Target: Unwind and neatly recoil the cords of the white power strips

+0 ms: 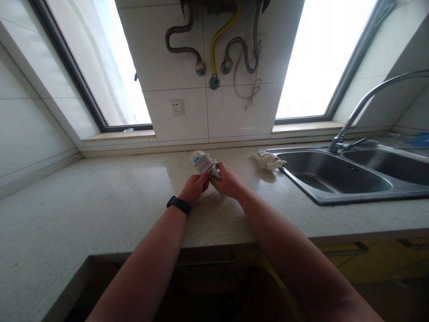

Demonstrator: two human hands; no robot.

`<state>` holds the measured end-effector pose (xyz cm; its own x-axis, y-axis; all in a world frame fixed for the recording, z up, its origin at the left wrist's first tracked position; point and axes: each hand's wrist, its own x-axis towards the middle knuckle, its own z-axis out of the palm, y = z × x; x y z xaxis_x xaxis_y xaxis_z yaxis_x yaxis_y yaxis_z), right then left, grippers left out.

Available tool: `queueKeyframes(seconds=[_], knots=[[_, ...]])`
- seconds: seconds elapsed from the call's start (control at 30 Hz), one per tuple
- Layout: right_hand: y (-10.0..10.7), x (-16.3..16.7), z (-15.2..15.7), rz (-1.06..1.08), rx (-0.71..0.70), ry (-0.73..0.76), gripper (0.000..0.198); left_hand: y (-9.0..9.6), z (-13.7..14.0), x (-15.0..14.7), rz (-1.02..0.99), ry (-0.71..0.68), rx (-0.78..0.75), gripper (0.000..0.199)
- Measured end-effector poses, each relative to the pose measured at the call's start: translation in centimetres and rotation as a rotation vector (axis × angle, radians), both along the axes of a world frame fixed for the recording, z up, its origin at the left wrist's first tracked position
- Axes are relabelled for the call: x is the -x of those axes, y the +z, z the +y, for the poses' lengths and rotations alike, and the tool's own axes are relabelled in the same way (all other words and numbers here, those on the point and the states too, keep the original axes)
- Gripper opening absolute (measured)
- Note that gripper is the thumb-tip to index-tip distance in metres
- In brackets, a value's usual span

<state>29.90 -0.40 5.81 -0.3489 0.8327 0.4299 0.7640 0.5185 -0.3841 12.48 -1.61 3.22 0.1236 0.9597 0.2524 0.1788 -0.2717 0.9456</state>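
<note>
Midway along the pale speckled stone tabletop (pixel 134 210), a long white plastic bar (pixel 204 163) wrapped in white cord is held at its near part. Fingers of both the left hand (pixel 195 187) and right hand (pixel 230 181) are clamped on it. Pulling on one turn alone could slacken or snarl the wrapping, and a loose grip could let the bar drop. To the right, a second white cord bundle (pixel 268 160) lies against the shiny steel sink (pixel 335 198); a nudge rightward could tip it into the basin.
</note>
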Motion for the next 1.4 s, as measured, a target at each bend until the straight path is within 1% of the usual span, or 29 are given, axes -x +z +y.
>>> queueKeyframes(seconds=[0.27, 0.43, 0.5, 0.6, 0.7, 0.83, 0.9, 1.03, 1.1, 1.2, 1.33, 1.4], knots=[[-0.2, 0.1, 0.4, 0.002, -0.142, -0.08, 0.049, -0.2, 0.2, 0.0, -0.033, 0.004, 0.01, 0.068], [0.0, -0.1, 0.5, 0.085, -0.174, -0.16, 0.045, 0.1, 0.1, 0.0, -0.06, -0.077, -0.033, 0.057], [0.0, -0.2, 0.6, 0.118, -0.183, -0.207, 0.044, 0.1, 0.4, 0.0, -0.069, -0.074, -0.038, 0.053], [-0.3, -0.3, 0.9, 0.188, -0.183, -0.238, 0.042, -0.2, 0.8, 0.0, -0.157, -0.064, 0.008, 0.053], [-0.5, -0.2, 1.3, 0.253, -0.176, -0.23, 0.041, -0.4, 0.9, 0.0, -0.218, -0.097, 0.056, 0.057], [-0.7, 0.0, 1.6, 0.322, -0.156, -0.21, 0.043, -0.2, 0.6, -0.2, -0.197, -0.111, 0.08, 0.052], [-0.7, 0.0, 1.6, 0.32, -0.158, -0.204, 0.043, -0.1, 0.5, -0.3, -0.167, -0.1, 0.066, 0.05], [-0.7, 0.0, 1.6, 0.3, -0.207, -0.176, 0.043, -0.2, 0.6, -0.2, -0.135, -0.076, 0.024, 0.047], [-0.8, 0.0, 1.7, 0.309, -0.226, -0.163, 0.046, -0.2, 0.6, -0.2, -0.104, -0.069, 0.01, 0.048], [-1.0, 0.2, 2.0, 0.335, -0.214, -0.155, 0.05, -0.1, 0.4, -0.2, -0.064, -0.052, -0.005, 0.049], [-1.5, 0.3, 2.6, 0.387, -0.25, -0.111, 0.053, 0.0, 0.2, -0.2, -0.057, -0.038, -0.002, 0.051], [-1.7, 0.5, 2.6, 0.362, -0.264, -0.117, 0.055, 0.0, 0.2, -0.2, -0.058, -0.04, -0.004, 0.051]])
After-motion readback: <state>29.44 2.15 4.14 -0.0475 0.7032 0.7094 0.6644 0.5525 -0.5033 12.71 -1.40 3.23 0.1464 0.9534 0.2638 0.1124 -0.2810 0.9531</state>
